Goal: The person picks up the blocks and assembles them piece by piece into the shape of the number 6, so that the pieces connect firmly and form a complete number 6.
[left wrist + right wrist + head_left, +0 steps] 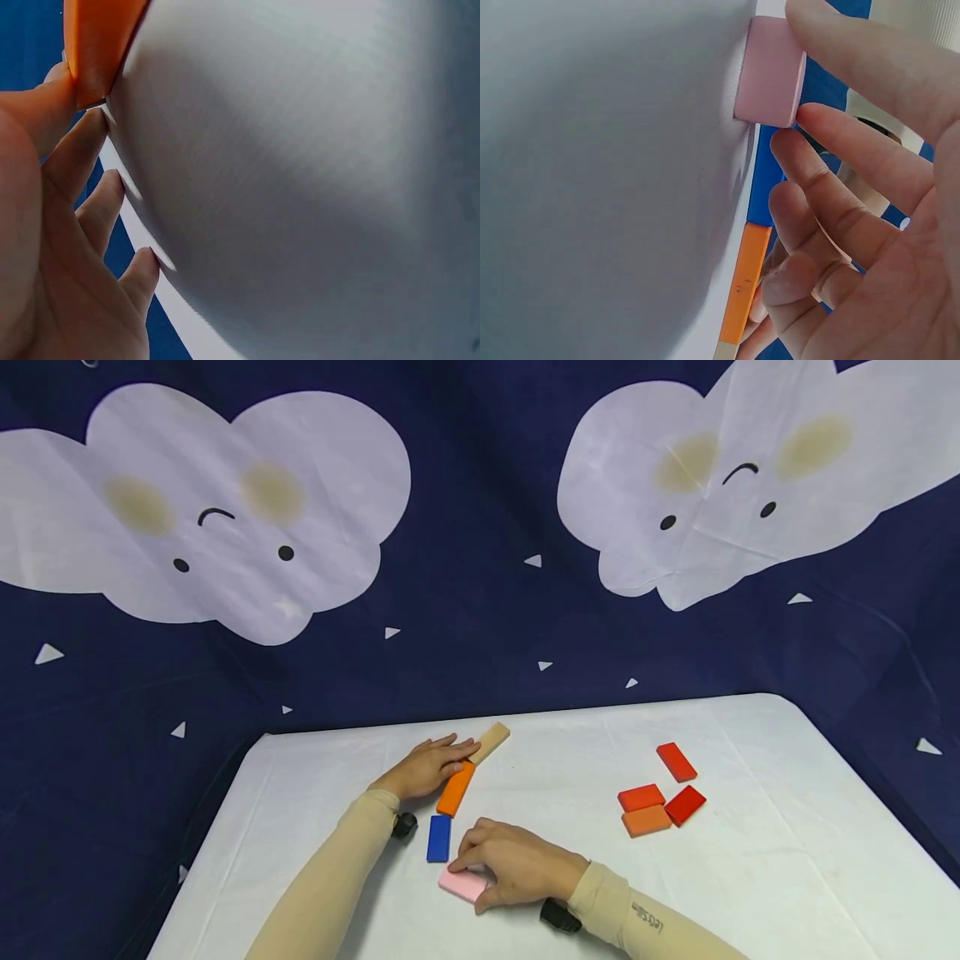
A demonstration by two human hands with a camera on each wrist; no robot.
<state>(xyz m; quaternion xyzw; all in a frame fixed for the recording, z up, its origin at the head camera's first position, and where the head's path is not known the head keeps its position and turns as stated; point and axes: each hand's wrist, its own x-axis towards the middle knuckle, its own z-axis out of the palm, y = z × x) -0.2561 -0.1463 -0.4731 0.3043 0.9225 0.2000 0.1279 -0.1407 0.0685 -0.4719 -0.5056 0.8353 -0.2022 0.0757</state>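
My right hand (521,862) pinches a pink wooden block (461,883) between thumb and index finger, on the white tabletop. In the right wrist view, the pink block (771,71) lies flat between those two digits, its other fingers loosely bent. Just beyond it is a blue block (438,839), followed by an orange block (454,790) and a plain wood block (492,742), together forming a curving row. My left hand (426,768) rests with extended fingers at the joint of the orange and plain blocks. In the left wrist view its fingertips touch the orange block (101,49).
To the right lie two red blocks (677,762) (686,806), an orange-red block (641,797) and a brownish-orange block (647,820), loosely grouped. A dark blue cloth (480,568) with clouds hangs behind the white table (787,827).
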